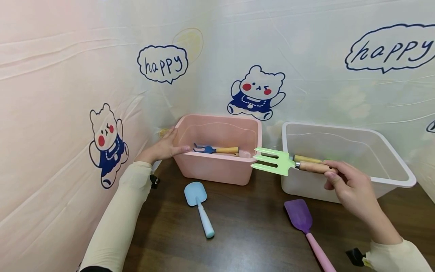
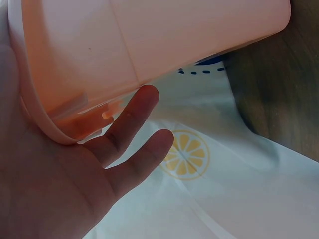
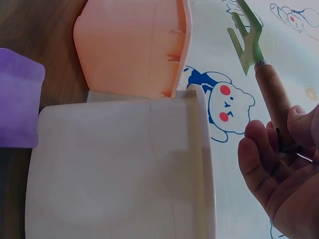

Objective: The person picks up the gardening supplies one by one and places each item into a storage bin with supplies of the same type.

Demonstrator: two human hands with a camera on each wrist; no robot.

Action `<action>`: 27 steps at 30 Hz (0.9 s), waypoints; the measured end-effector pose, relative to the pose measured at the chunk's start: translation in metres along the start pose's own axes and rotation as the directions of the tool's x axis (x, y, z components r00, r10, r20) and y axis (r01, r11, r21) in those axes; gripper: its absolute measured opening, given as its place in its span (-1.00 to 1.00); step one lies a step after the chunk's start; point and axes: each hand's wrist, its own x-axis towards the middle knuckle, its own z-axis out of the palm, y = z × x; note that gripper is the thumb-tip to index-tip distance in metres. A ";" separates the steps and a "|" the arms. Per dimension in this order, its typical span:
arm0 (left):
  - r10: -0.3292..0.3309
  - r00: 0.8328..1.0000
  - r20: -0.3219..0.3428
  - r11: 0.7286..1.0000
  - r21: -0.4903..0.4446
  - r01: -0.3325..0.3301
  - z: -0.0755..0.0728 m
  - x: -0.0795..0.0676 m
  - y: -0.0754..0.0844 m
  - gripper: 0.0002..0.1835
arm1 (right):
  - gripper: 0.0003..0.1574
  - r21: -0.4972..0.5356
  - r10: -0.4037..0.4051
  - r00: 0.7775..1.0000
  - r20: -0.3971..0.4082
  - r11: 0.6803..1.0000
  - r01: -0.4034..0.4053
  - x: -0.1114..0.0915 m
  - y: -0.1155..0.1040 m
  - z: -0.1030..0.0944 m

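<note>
My right hand (image 1: 353, 185) pinches the end of the wooden handle of a green hand fork (image 1: 276, 161). Its tines point left, raised over the gap between the two bins. In the right wrist view, the thumb and fingers meet around the fork's handle (image 3: 274, 99). My left hand (image 1: 161, 147) rests on the left front corner of the pink bin (image 1: 214, 170), thumb over the rim. Its lower fingers (image 2: 134, 122) stretch out, spread apart, along the bin's outside in the left wrist view. Inside lies a blue cultivator (image 1: 207, 149) with a yellow handle.
A white bin (image 1: 306, 185) stands on the right, with a yellow-handled tool (image 1: 307, 159) in it, partly hidden. In front, a light blue scoop (image 1: 200, 207) and a purple shovel (image 1: 300, 217) with a pink handle lie on the brown table (image 1: 244, 234). A printed curtain (image 1: 210, 75) hangs behind.
</note>
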 end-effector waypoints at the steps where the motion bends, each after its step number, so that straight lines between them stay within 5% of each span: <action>1: 0.003 1.000 -0.001 1.000 -0.001 -0.003 0.000 0.000 0.000 0.31 | -0.71 -0.001 0.003 1.000 0.000 1.000 -0.003 0.001 0.000 0.001; 27: 0.004 1.000 0.006 1.000 -0.002 -0.004 0.000 0.002 0.000 0.23 | -0.74 0.068 -0.008 1.000 -0.004 0.998 0.008 0.034 -0.021 0.036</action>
